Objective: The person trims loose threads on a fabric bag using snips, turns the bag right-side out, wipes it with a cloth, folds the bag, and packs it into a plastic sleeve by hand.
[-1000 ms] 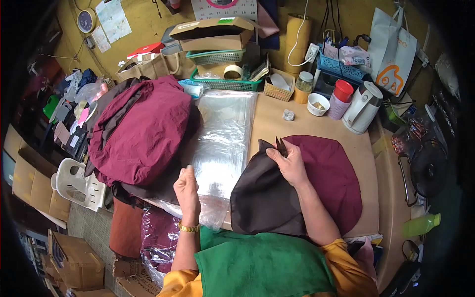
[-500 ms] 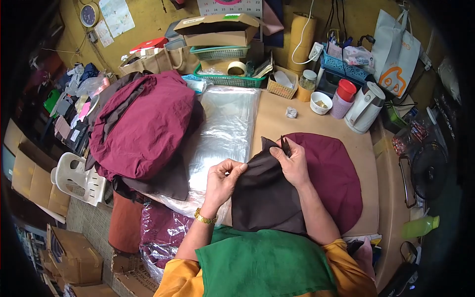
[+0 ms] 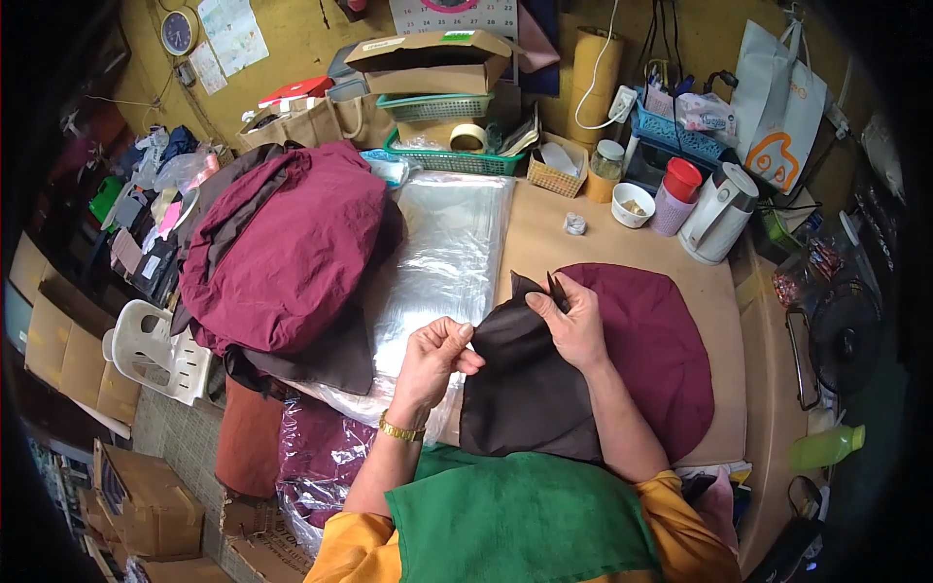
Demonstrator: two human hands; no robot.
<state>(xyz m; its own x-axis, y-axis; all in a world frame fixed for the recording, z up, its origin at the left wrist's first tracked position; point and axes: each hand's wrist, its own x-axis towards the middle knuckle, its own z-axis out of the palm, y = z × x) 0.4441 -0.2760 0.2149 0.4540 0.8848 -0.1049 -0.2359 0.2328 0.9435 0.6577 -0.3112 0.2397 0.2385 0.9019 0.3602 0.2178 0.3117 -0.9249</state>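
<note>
A dark brown cloth (image 3: 530, 403) hangs in front of me, part of it over a maroon fabric piece (image 3: 656, 360) lying on the table. My right hand (image 3: 575, 325) grips the cloth's upper edge between thumb and fingers. Small dark points stick up beside those fingers; whether they are cloth or a tool's tips I cannot tell. At the cloth's left edge, my left hand (image 3: 434, 360) is closed in a pinch of thumb and forefinger, its other fingers loosely curled. A gold watch is on that wrist.
A big heap of maroon and brown fabric (image 3: 292, 243) lies left, beside clear plastic sheets (image 3: 442, 262). Along the back stand baskets (image 3: 457, 163), a jar (image 3: 607, 165), a white bowl (image 3: 633, 206), a red-lidded cup (image 3: 677, 189) and a kettle (image 3: 719, 214).
My left hand's lower fingers have loosened away from the thumb, and the cloth's left edge has shifted slightly right. My right hand keeps its grip almost in place.
</note>
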